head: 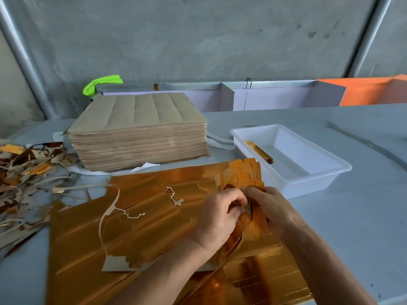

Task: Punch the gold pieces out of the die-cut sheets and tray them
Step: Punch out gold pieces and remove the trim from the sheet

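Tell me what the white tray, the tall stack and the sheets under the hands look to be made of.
White tray: seemingly plastic, smooth, slightly translucent with a moulded rim. Tall stack: matte brown paperboard, probably, with many thin layers along its edge. Gold sheets: card with mirror-like foil facing, judging by bright reflections and pale backing on torn strips.

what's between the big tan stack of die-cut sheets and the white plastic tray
In the head view, only crumpled white paper strips on the grey table lie between the tan stack and the white tray.
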### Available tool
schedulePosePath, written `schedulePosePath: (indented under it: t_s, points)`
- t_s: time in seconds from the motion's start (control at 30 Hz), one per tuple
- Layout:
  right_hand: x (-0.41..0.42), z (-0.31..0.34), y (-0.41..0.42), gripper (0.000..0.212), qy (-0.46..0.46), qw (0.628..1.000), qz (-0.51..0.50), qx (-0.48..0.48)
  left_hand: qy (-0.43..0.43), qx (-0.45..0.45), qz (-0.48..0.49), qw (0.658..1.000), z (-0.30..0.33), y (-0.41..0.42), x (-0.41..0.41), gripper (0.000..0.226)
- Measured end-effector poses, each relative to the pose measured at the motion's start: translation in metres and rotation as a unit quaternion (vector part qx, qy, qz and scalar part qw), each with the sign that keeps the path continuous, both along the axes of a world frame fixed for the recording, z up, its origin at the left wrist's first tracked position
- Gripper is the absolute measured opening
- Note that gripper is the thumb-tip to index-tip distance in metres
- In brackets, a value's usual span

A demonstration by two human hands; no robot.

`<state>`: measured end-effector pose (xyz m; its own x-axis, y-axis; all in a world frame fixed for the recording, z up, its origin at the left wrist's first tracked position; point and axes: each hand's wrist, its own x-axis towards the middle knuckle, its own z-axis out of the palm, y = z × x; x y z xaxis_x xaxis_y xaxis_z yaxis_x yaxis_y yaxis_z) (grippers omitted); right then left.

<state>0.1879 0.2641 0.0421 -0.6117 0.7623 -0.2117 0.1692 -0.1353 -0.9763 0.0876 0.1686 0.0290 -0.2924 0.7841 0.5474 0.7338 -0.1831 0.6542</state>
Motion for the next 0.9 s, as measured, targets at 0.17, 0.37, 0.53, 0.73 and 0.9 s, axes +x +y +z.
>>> schedulePosePath:
  t_s: [0.17, 0.37, 0.53, 0.73, 0.9]
  points:
    - [-0.005, -0.01, 0.01, 0.032, -0.083, 0.995, -0.061, -0.001, 0.071, 0.009, -0.02, 0.997, -0.004, -0.003, 0.006, 0.013]
    - [0.002, -0.005, 0.041, 0.025, -0.129, 0.959, -0.22, 0.127, 0.036, -0.17, -0.197, 0.965, -0.007, -0.024, 0.023, 0.013]
    - [0.017, 0.005, 0.063, 0.029, -0.115, 0.923, -0.301, 0.211, -0.023, -0.33, -0.273, 0.903, -0.018, -0.028, 0.025, 0.013]
    - [0.024, -0.011, 0.056, 0.023, -0.141, 0.956, -0.207, 0.156, -0.048, -0.312, -0.262, 0.912, -0.026, -0.026, 0.028, 0.008]
    - [0.022, -0.03, 0.03, 0.022, -0.074, 0.988, -0.133, 0.019, -0.193, -0.216, -0.162, 0.943, -0.024, -0.022, 0.019, 0.05]
